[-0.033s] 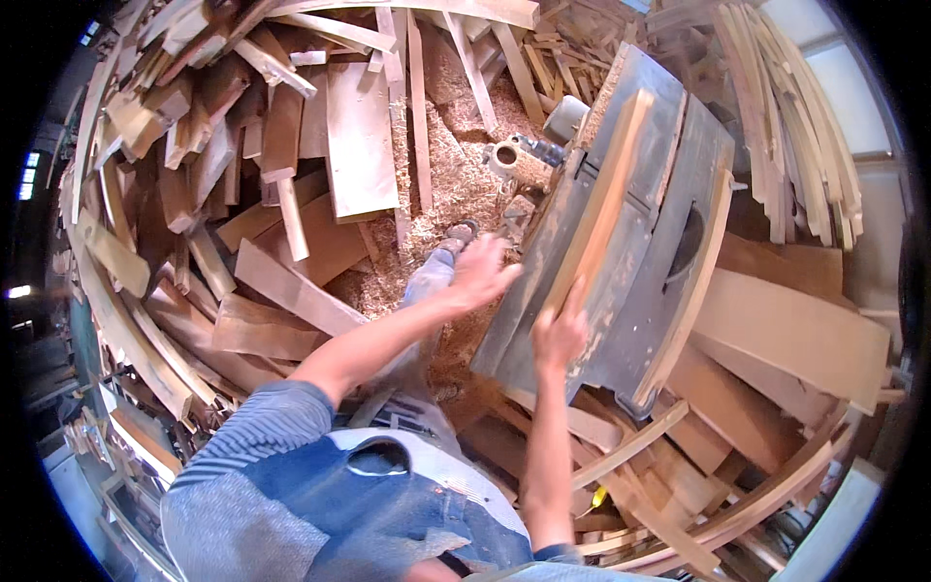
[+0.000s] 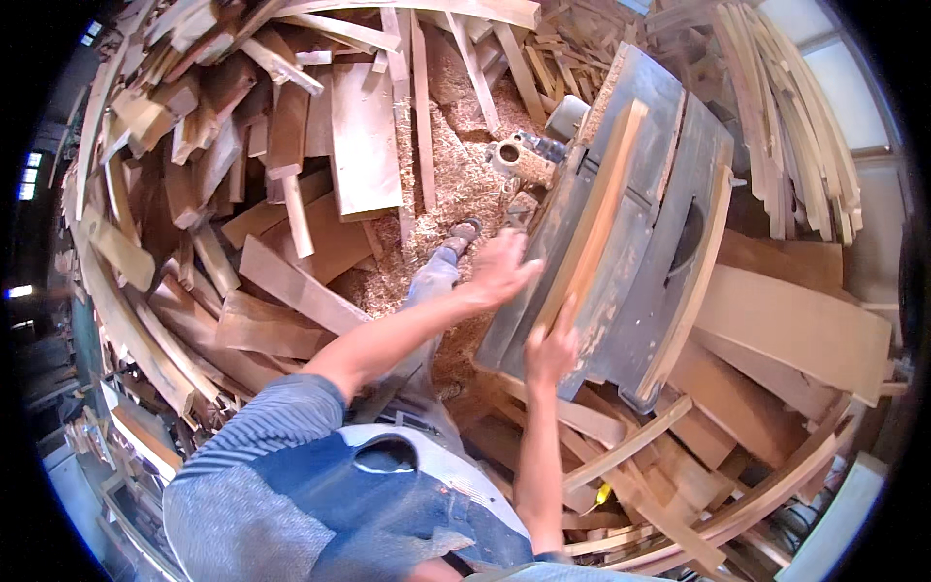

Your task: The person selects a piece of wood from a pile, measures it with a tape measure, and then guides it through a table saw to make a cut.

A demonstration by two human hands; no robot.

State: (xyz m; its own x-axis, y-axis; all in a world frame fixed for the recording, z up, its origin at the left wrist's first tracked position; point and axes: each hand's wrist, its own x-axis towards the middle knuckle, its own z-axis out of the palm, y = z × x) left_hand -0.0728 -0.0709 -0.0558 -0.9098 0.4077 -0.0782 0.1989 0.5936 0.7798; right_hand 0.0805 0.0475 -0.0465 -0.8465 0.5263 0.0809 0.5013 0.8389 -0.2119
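A long, narrow strip of wood [image 2: 594, 209] lies lengthwise on the grey metal bed of a woodworking machine [image 2: 635, 267]. My right hand [image 2: 553, 351] is closed on its near end, with the index finger stretched along the wood. My left hand [image 2: 500, 269] hovers beside the left edge of the bed, slightly blurred, its fingers apart and nothing in them. A small gap separates it from the strip.
Stacked boards and offcuts [image 2: 276, 325] crowd the left. Wood shavings [image 2: 451, 165] cover the floor ahead, around my foot [image 2: 463, 233]. A round metal fitting [image 2: 509, 153] juts from the machine's left side. Wide boards [image 2: 790, 330] lie to the right; tall strips [image 2: 776, 126] lean behind.
My left hand has moved right, closer to the strip. My right hand and the strip have shifted slightly toward me along the bed.
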